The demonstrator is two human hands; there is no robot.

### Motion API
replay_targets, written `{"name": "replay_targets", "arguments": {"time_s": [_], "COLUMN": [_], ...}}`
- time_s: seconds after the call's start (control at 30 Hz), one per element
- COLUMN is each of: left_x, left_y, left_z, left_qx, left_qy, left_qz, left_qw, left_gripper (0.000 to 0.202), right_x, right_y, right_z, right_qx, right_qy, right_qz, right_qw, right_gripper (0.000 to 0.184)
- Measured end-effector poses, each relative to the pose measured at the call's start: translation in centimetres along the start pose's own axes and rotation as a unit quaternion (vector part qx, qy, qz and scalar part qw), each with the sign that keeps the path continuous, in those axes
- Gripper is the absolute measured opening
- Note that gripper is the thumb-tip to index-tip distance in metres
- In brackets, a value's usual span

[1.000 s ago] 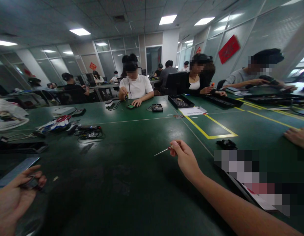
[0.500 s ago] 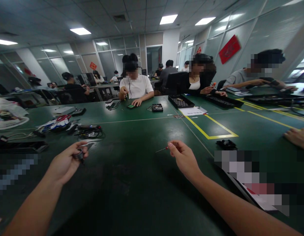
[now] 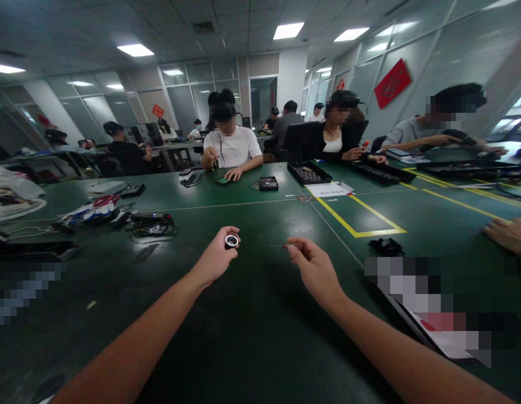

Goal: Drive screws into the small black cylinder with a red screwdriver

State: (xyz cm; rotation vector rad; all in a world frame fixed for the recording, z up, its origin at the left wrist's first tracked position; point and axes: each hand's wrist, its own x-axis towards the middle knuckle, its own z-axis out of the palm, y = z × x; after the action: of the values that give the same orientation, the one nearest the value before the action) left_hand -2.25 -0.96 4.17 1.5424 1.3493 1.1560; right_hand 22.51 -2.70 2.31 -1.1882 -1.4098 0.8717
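My left hand (image 3: 217, 256) reaches out over the dark green table (image 3: 227, 325), its fingers closed round a small round metal part (image 3: 231, 241) with a shiny ring face. A short way to its right, my right hand (image 3: 313, 266) pinches a thin screwdriver (image 3: 286, 246) with a red grip; its metal shaft points left toward the round part. A small gap separates the shaft's tip from the part. Both forearms stretch out from the bottom of the view.
Cables and tools (image 3: 117, 216) lie at the left. A small black part (image 3: 385, 246) sits by yellow floor-tape lines (image 3: 361, 219) on the table. Another person's hand (image 3: 508, 234) rests at the right edge. Several people work at the far side, with a black tray (image 3: 309, 173).
My left hand has swung from the lower left up to the middle of the table, carrying the round part close to the screwdriver. My right hand has barely moved.
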Motion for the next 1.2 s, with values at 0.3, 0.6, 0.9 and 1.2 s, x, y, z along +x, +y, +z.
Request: {"name": "replay_targets", "arguments": {"time_s": [0.3,0.6,0.9,1.2], "left_x": [-0.9,-1.0,-0.9,-1.0], "left_y": [-3.5,-3.2,-3.4,-3.0], "left_z": [3.0,3.0,2.7,2.8], "left_qx": [0.191,0.202,0.21,0.233], "left_qy": [-0.068,-0.057,-0.076,-0.075], "left_qz": [0.127,0.133,0.154,0.142], "left_qw": [0.971,0.969,0.963,0.959], "left_gripper": [0.036,0.042,0.039,0.041], "right_x": [-0.5,-0.3,-0.3,-0.2], "right_y": [-0.6,-0.3,0.1,0.3], "right_z": [0.2,0.5,0.5,0.2], "right_qx": [0.042,0.035,0.013,-0.003], "right_qy": [-0.009,-0.016,-0.013,-0.032], "right_qz": [-0.012,0.005,0.006,0.006], "right_qw": [0.999,0.999,1.0,0.999], "right_gripper": [0.035,0.03,0.029,0.027]}}
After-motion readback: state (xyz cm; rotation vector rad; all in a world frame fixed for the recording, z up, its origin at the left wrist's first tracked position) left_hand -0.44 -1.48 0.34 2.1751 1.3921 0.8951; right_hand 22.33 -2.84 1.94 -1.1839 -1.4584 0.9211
